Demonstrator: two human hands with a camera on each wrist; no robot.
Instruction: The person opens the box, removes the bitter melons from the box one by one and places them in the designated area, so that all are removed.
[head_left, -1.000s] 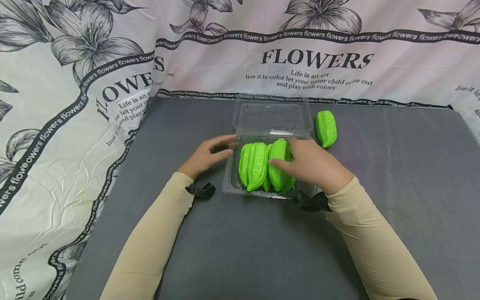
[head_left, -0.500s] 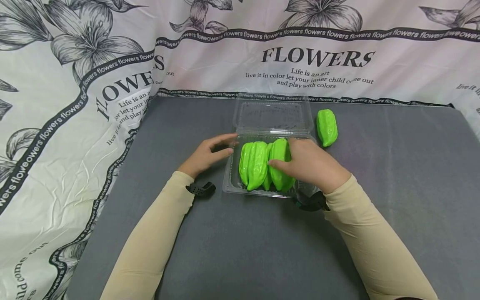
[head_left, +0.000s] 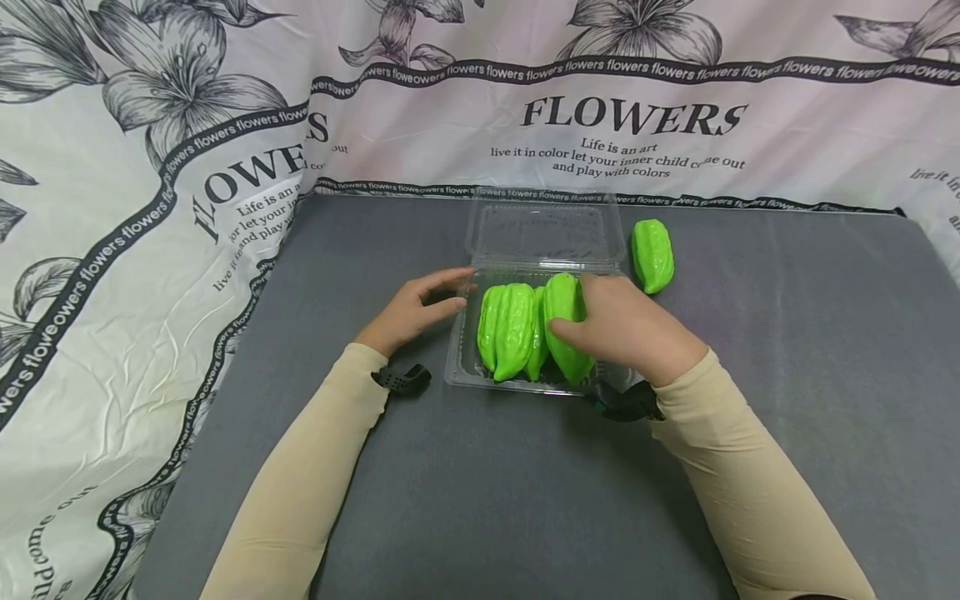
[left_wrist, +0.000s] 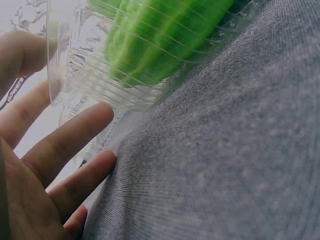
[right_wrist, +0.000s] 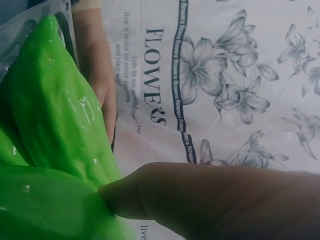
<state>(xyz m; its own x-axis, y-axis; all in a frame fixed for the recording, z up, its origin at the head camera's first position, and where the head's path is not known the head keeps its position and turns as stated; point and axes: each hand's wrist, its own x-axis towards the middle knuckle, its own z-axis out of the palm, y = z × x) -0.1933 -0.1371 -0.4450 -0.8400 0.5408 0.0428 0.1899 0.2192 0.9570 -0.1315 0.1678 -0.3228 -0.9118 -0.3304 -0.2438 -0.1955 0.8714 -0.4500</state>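
My right hand (head_left: 633, 325) reaches into a clear plastic box (head_left: 459, 377) and grips a glossy green star fruit (head_left: 572, 333) at the right of the others. Its thumb lies along the fruit's near face, while the other fingers are hidden behind it. More green ridged star fruit (head_left: 513, 333) lie to its left in the box; overlap hides how many. Fingers spread, my left hand (left_wrist: 55, 155) stays at the box's left wall, around the rim. One separate star fruit (head_left: 653, 257) lies on the table beyond my right hand.
The box's clear lid (head_left: 546, 233) stands open, folded back toward the far edge. Under everything is a grey cloth-covered table (head_left: 480, 500). White flower-printed sheeting (head_left: 420, 142) rises behind and at the left. Each wrist carries a dark band (head_left: 405, 380).
My right hand has shifted the gripped star fruit slightly to the right, away from the others, and tilted it. The left hand and the separate star fruit keep their places.
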